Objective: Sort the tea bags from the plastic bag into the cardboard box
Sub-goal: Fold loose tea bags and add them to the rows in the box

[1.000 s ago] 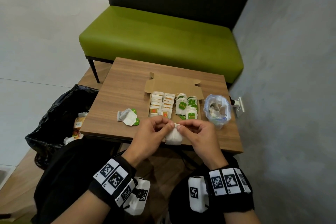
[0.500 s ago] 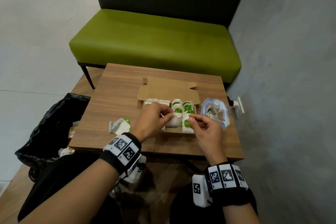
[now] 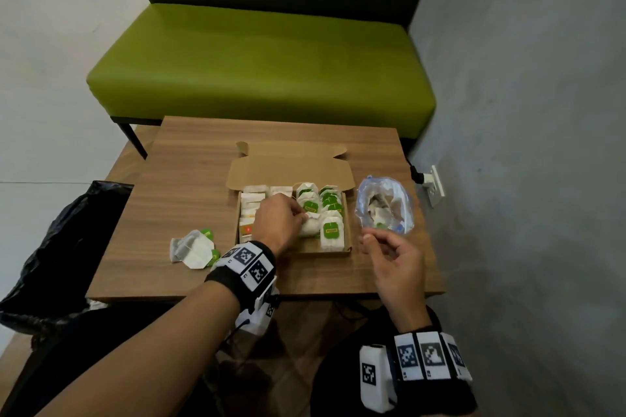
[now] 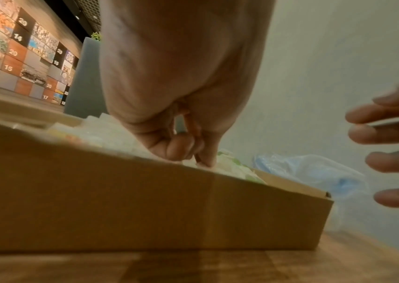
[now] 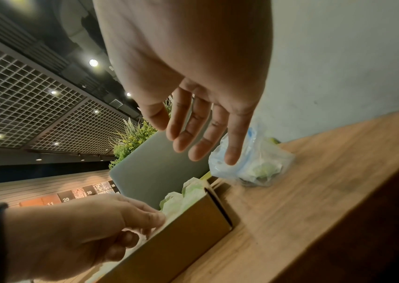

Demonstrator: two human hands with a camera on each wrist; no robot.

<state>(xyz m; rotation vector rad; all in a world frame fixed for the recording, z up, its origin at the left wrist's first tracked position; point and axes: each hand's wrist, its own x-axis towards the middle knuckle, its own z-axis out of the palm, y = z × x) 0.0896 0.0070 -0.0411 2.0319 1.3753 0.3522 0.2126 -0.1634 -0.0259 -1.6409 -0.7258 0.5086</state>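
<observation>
An open cardboard box (image 3: pixel 291 164) lies mid-table, filled with rows of tea bags: orange-tagged on the left, green-tagged (image 3: pixel 331 230) on the right. My left hand (image 3: pixel 283 222) reaches into the box, its curled fingers pinching a white tea bag (image 3: pixel 311 226) among the green-tagged row; in the left wrist view the fingertips (image 4: pixel 203 157) press down just behind the box wall (image 4: pixel 145 206). My right hand (image 3: pixel 389 254) hovers empty, fingers relaxed, in front of the clear plastic bag (image 3: pixel 386 206) (image 5: pixel 254 168) that holds more tea bags right of the box.
Loose tea bags (image 3: pixel 193 249) lie on the wooden table (image 3: pixel 189 173) left of the box. A black bin bag (image 3: pixel 67 240) stands at the table's left. A green bench (image 3: pixel 264 61) is behind, a grey wall with a socket (image 3: pixel 435 186) on the right.
Both hands held one white tea bag near the table's front edge. The left hand carried it forward into the box; the right hand let go and moved right towards the plastic bag.
</observation>
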